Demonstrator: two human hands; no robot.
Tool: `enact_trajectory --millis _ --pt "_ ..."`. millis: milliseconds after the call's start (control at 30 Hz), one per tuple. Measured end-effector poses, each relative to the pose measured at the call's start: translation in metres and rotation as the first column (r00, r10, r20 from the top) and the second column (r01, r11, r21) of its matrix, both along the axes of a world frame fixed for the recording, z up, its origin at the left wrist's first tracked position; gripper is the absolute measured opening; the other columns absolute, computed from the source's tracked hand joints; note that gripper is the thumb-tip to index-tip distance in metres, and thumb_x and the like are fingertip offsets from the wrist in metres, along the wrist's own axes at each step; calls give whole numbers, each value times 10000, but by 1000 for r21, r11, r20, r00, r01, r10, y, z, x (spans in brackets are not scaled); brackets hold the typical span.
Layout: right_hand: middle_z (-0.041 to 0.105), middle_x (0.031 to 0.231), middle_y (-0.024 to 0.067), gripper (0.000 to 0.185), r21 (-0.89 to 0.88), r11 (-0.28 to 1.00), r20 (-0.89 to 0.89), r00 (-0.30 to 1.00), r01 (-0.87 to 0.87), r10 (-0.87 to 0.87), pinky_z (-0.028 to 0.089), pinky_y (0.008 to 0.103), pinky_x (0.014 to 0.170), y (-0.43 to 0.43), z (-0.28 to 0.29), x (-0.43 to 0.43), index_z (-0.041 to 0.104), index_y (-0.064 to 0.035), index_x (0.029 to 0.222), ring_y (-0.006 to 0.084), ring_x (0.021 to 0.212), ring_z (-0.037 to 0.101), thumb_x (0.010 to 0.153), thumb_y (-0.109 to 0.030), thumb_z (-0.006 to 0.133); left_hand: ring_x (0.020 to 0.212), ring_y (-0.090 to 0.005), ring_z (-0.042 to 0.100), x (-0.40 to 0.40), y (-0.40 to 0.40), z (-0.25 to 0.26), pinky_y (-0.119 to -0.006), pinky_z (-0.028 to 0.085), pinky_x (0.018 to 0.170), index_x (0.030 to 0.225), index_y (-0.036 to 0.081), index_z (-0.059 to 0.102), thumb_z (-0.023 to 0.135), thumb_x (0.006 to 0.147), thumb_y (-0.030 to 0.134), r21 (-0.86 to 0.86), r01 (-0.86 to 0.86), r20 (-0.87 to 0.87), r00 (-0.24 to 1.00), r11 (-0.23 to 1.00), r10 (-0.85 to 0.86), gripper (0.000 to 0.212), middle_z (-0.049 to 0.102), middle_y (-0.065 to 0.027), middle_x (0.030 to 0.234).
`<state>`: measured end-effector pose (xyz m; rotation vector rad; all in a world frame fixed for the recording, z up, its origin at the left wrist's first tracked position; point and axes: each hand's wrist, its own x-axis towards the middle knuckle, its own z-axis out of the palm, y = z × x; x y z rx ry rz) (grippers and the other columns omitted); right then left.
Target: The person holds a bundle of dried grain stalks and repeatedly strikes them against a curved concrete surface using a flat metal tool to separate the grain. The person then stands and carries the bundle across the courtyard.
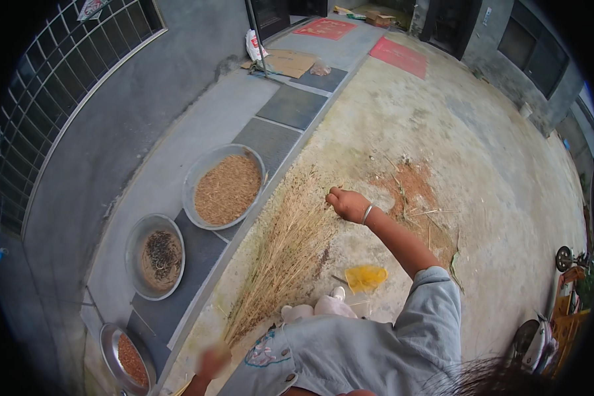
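A long bundle of dried seed stalks (282, 237) fans out across the concrete in front of me. My left hand (213, 359), blurred at the lower left, is closed around its narrow base. Straw ends show just behind that hand. My right hand (349, 204) is stretched forward at the bundle's right edge, near the spread tips. Its fingers are drawn together, but whether a stalk is pinched in them is too small to tell. A silver bangle (367, 214) circles that wrist.
Along the raised ledge stand a basin of brown husks (187, 185), a basin of dark seeds (130, 257) and a metal pan of reddish grain (108, 341). A yellow plastic bag (366, 278) lies near my shoes. Reddish grain (416, 183) and loose stalks cover concrete to the right.
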<state>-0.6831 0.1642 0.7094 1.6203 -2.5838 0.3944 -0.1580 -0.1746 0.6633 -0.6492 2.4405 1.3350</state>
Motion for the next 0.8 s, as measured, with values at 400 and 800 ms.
enact_trajectory --millis 400,800 --pt "552 766 254 119 -24 857 -44 856 514 -515 454 468 581 72 5 -54 434 20 793 404 652 548 776 -97 448 594 -366 564 46 -42 -42 -431 442 524 703 66 514 700 660 286 -672 102 -116 964 734 -241 291 562 -165 603" --pt "491 1014 179 246 -195 974 112 989 114 -93 475 411 634 3 26 22 500 -30 1013 349 748 566 772 -77 498 569 -351 532 -17 -41 -23 -431 427 512 690 61 489 625 638 142 -828 -6 -209 931 561 -299 167 529 -148 624"
